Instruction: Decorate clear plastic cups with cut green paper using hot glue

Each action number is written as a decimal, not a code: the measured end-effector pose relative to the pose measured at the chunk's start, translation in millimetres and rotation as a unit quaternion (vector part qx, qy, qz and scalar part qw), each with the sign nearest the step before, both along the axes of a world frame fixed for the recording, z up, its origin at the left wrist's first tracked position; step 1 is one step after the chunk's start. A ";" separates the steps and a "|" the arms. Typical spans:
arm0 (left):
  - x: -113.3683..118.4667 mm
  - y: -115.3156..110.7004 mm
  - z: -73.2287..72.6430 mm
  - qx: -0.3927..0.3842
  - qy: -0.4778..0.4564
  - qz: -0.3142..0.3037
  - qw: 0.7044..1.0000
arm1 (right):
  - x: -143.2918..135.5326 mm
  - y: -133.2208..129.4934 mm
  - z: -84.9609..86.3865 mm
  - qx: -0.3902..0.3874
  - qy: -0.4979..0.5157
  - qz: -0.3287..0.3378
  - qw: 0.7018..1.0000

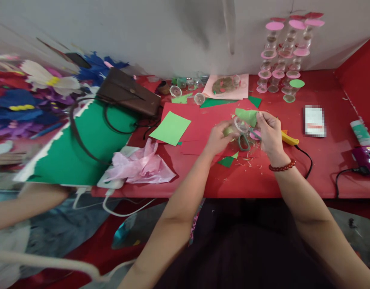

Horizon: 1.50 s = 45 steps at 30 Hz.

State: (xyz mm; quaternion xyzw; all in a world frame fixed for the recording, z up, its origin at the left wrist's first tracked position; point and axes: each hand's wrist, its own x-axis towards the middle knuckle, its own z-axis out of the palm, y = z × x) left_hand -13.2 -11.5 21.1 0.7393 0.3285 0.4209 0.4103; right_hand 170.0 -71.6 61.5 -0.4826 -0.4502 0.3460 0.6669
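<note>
My left hand (218,138) is closed around a small clear plastic cup (240,125), its round rim facing right. Pinched between the thumb and fingers of my right hand (269,131) is a piece of light green paper (247,116), close above the cup. Just under the hands lie scissors with dark green handles (244,143), partly hidden. Paper scraps (247,162) are scattered around them on red sheets (197,134). A yellow corded tool, probably a glue gun (290,139), rests beside my right hand.
Joined cups with pink discs (275,52) stand at the back right. A light green square (170,128), pink plastic bag (139,164) and brown handbag (129,92) lie left. A glue stick (362,133) is far right. Another person's arm (31,202) shows at left.
</note>
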 end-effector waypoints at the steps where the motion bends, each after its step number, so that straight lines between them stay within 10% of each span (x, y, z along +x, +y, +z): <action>1: -0.2 -0.1 0.0 0.002 0.004 0.001 1.000 | 0.6 0.5 0.3 -0.010 0.017 0.003 1.000; 31: -3.2 0.7 2.8 -0.047 -0.056 -0.067 0.995 | 2.0 10.6 1.4 -0.184 0.275 0.018 0.944; 45: -2.0 0.2 11.0 -0.110 -0.079 -0.065 0.989 | 7.2 8.1 11.8 -0.175 0.240 -0.001 0.955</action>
